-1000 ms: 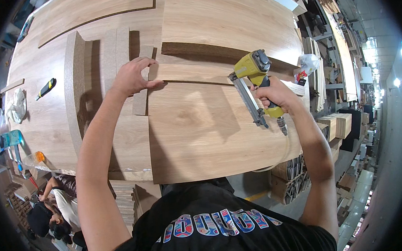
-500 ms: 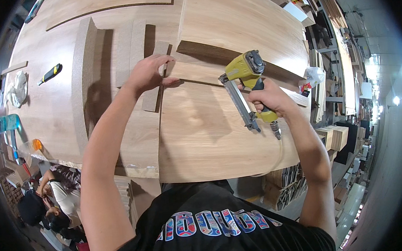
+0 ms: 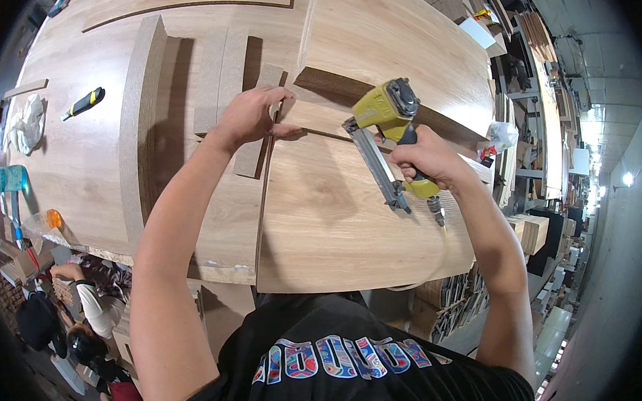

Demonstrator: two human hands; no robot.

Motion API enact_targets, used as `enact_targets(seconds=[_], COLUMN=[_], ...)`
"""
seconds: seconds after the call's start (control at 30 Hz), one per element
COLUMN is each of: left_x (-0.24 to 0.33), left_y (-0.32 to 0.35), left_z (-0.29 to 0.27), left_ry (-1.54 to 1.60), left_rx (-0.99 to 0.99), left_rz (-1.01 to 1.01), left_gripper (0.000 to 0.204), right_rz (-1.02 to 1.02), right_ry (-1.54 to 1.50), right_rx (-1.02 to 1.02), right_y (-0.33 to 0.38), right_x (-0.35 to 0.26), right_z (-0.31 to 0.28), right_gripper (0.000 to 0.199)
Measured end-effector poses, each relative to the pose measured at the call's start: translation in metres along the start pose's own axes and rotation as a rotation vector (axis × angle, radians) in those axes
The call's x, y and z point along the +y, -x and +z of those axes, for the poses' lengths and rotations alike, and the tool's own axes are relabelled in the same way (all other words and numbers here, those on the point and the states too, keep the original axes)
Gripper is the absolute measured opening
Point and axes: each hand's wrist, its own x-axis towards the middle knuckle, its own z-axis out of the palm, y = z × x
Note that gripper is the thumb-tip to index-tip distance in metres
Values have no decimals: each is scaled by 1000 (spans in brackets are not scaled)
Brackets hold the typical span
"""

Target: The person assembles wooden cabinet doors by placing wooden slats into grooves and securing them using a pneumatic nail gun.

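My left hand (image 3: 257, 116) spans the left end of a narrow wooden board (image 3: 323, 118), thumb on the near side and fingers on the far side. A short wooden strip (image 3: 249, 161) lies under that hand. In my right hand (image 3: 432, 157) is a yellow-green air nail gun (image 3: 385, 112), held by its black grip. Its nose points left, above the narrow board's near edge and apart from my left thumb. A hose fitting (image 3: 436, 209) hangs from its handle. The large wood panel (image 3: 337, 229) lies nearest me.
A long upright board (image 3: 140, 131) stands at left, beside flat boards (image 3: 211, 82). Another large panel (image 3: 399, 41) lies beyond the narrow board. A utility knife (image 3: 85, 103), white crumpled cloth (image 3: 26, 123) and teal bottle (image 3: 9, 179) are farther left. Other people (image 3: 85, 318) are at lower left.
The view has shifted slightly, so the boards appear farther right. The nail gun's nose has come a little closer to my left hand, which keeps its place at the narrow board's end.
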Motion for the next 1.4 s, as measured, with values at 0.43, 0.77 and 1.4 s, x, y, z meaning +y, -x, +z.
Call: enact_targets(seconds=[0.43, 0.77, 1.4], left_x=[-4, -6, -11], left_y=[5, 3, 5], left_z=[-5, -4, -3], left_ry=[14, 33, 47], left_rx=[-64, -56, -43], left_rz=[-98, -64, -57], left_gripper=[76, 80, 75], right_rz=[59, -39, -42], right_ry=[153, 153, 257], right_rx=[-29, -101, -134], right_y=[-16, -38, -40], right_x=[-31, -55, -78], right_z=[27, 51, 63], right_gripper=[43, 8, 16])
